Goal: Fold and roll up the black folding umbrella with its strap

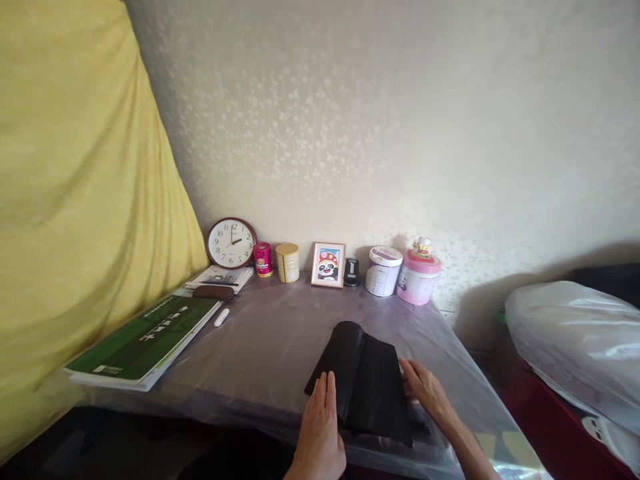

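1. Two hands: one left hand [320,427], one right hand [429,392].
2. One black sheet [377,393].
3. One table [270,347].
4. One clock [231,243].
5. Two tins: one magenta tin [263,260], one yellow tin [288,265].
6. Two tubs: one white tub [383,275], one pink tub [419,285].
7. One figurine [423,249].
8. One picture frame [328,265].
9. One black gadget [352,273].
10. One green book [150,337]; pages or books beneath it cannot be counted.
11. Booklets [220,275]: number unclear.
12. One brown case [213,292].
13. One small white object [221,317].
14. One curtain [85,200].
15. One plastic bag [580,333].
16. One wall [450,133].

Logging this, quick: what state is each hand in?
Left hand: open, at the black, creased, leathery-looking sheet.
Right hand: at its right edge; grip cannot be told.
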Demonstrator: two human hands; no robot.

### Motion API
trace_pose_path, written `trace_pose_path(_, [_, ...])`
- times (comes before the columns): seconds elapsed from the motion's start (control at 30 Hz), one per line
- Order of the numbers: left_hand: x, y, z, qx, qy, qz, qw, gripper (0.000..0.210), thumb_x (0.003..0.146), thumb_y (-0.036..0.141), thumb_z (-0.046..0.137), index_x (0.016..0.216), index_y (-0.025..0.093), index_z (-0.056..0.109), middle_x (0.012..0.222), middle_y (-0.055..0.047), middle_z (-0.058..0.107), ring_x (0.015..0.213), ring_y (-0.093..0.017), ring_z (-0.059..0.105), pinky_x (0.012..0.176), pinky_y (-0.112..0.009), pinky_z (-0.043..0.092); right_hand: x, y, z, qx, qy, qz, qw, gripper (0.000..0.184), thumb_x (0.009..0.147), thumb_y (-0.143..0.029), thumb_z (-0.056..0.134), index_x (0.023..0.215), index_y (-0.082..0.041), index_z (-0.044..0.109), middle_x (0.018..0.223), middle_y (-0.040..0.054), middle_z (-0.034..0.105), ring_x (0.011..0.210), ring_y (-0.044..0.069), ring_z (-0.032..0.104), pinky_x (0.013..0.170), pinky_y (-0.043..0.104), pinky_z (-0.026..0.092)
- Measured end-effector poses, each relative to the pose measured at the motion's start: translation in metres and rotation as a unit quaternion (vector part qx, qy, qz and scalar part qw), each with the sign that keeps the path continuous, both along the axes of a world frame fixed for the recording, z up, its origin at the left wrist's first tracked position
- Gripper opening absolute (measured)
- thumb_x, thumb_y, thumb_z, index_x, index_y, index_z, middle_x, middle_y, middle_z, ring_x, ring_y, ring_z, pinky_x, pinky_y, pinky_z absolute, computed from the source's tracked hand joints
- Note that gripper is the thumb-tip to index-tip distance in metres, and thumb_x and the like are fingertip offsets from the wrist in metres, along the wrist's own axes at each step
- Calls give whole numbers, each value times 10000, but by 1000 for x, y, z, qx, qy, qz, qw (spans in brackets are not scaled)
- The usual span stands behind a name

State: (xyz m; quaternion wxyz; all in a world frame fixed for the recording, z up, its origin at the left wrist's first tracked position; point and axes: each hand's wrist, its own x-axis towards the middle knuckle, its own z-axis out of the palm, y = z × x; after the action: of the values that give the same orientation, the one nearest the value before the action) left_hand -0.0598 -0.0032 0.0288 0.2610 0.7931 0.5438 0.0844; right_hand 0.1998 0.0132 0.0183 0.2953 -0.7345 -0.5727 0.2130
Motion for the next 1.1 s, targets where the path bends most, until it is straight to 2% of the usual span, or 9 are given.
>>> trace_pose_path(0.07, [0,-1,0,1,-4,5,1000,904,628,-17,411,1403,143,-26,1511,-69,35,1380,-198,88,1108,-307,178,-12,-10,1,-33,99,-52,993,479,828,-537,319,986,-181,598,571,-2,588,505,163,592,453,243,445])
trace_pose_path(0.13, [0,-1,-1,7,-11,7,1000,904,630,-16,411,1403,153,-26,1512,-65,43,1380,-189,89,1107,-299,181,-22,-14,3,-28,132,-80,988,518,783,-577,371,1001,-163,592,529,-17,564,469,164,568,428,252,430])
trace_pose_path(0.23, [0,-1,-2,14,-11,8,1000,900,630,-18,411,1402,146,-19,1510,-82,57,1377,-188,110,1103,-298,191,-32,-16,7,12,139,-86,987,486,712,-559,498,973,-165,610,643,10,634,580,181,606,507,262,461])
trace_pose_path(0.4, [1,1,-1,16,-4,9,1000,899,634,-16,424,1400,145,-18,1504,-111,85,1368,-199,160,1092,-310,228,-46,-10,23,31,237,-8,971,402,691,-489,582,947,-182,627,867,44,689,836,235,637,689,307,510])
trace_pose_path(0.6, [3,3,-11,40,-3,18,999,920,605,-23,443,1399,137,9,1498,-128,108,1357,-214,200,1090,-326,242,-78,10,49,55,330,37,942,366,662,-426,647,930,-177,623,895,48,690,845,249,631,698,335,517])
trace_pose_path(0.77, [6,4,-18,66,13,24,997,946,558,-22,465,1397,110,48,1490,-139,139,1349,-231,224,1095,-340,243,-109,33,50,51,432,85,897,334,670,-386,652,921,-175,589,829,25,678,775,210,632,691,329,512])
trace_pose_path(0.87, [6,6,-19,74,27,18,997,940,545,-13,465,1393,82,73,1486,-150,142,1354,-234,209,1100,-342,239,-121,44,42,56,410,82,907,286,648,-375,666,837,-176,586,779,9,663,737,190,617,668,311,505])
trace_pose_path(1.03, [2,10,-23,89,34,-4,995,859,566,46,471,1377,44,187,1482,-146,140,1361,-242,174,1102,-355,251,-126,57,32,57,289,51,954,180,639,-322,648,698,-190,540,647,-25,592,635,152,559,569,266,460])
trace_pose_path(1.1, [-2,12,-29,102,22,-19,994,813,585,74,466,1364,38,235,1481,-141,142,1362,-239,171,1098,-356,263,-126,61,29,57,246,54,966,172,647,-315,641,703,-188,539,641,-26,580,622,142,547,553,254,442])
